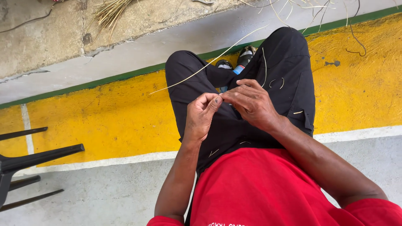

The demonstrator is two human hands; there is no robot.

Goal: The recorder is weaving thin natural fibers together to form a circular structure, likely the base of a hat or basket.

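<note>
Head view, looking straight down at someone sitting in black trousers and a red shirt. Both hands meet over the lap. The left hand has its grip pinched together, thumb and forefinger clamped on the near end of a long pale straw strand. The right hand sits just beside it, fingertips touching the left fingertips and closed on that same end of the strand. From the hands the strand runs up and away over the left knee, across the yellow painted floor band toward the grey strip. A few short straw bits lie on the right thigh. Beyond the knees there's a loose bundle of dry straw on the concrete. Black chair legs poke in left of the trousers.
</note>
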